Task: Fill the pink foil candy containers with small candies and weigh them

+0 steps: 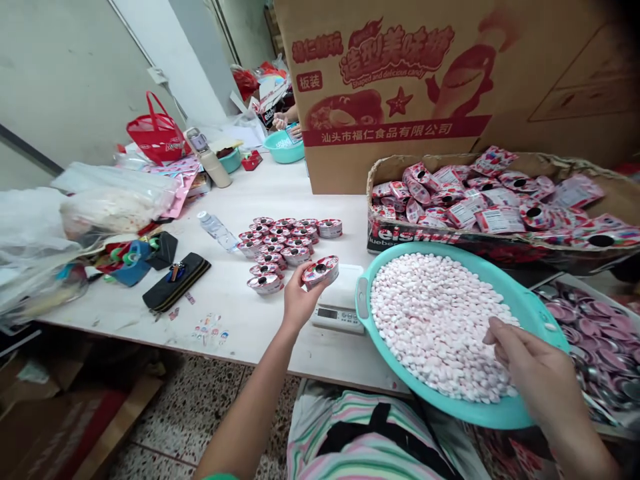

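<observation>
My left hand [299,298] is closed round a small round candy tin [321,270] with a red and white lid, held just above a white digital scale [341,303]. My right hand [531,365] rests over the near right part of a teal basin [525,310] filled with small white and pink candies [435,320]; its fingers curl down toward the candies, and I cannot see whether they hold any. Several filled tins [283,243] stand in rows on the white table [240,313], left of the scale.
A shallow cardboard tray of pink packets [480,197] stands behind the basin, with a large printed carton [400,87] beyond it. Lids fill a tray [595,333] at right. A water bottle [217,230], black pouch [176,282], plastic bags [100,200] and a red bag [156,137] lie left. Another person's hands [285,121] work by a far teal bowl.
</observation>
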`<action>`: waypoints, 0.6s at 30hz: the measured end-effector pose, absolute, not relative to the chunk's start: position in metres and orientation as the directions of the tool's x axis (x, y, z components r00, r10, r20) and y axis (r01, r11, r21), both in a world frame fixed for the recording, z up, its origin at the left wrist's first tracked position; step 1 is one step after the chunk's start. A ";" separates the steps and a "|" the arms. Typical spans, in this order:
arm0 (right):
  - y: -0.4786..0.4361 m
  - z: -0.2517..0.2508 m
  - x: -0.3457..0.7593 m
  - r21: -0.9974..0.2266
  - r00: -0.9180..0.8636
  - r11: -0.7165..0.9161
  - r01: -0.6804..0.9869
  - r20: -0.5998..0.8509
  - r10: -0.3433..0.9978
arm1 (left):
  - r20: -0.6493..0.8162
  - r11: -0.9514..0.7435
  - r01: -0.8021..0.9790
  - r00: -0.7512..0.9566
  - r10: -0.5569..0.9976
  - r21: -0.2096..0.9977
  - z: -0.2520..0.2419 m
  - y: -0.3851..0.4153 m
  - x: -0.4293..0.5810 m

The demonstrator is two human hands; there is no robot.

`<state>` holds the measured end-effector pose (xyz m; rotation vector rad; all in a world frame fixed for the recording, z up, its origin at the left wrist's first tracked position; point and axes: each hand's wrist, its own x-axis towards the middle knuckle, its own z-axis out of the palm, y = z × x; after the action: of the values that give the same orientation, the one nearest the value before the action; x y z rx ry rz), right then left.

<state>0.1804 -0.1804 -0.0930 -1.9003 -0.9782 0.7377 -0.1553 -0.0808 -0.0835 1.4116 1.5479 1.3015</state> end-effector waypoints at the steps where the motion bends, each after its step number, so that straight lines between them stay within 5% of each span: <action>1: -0.183 -0.095 0.180 -0.832 0.500 -0.371 0.413 -0.133 0.856 | 0.146 -0.082 0.303 -0.194 0.970 0.949 -0.089 -0.078 -0.156; 7: -0.189 -0.100 0.176 -0.692 0.415 -0.386 0.610 -0.136 0.900 | 0.044 -0.017 0.166 -0.161 0.986 0.986 -0.117 -0.057 -0.149; 18: -0.189 -0.103 0.178 -0.701 0.476 -0.453 0.550 -0.182 0.860 | 0.041 -0.034 0.198 -0.030 0.999 0.980 -0.135 -0.054 -0.136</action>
<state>0.1777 -0.1892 -0.1028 -2.1594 -1.1637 0.7158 -0.1361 -0.0544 -0.1346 1.3667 1.3623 1.1619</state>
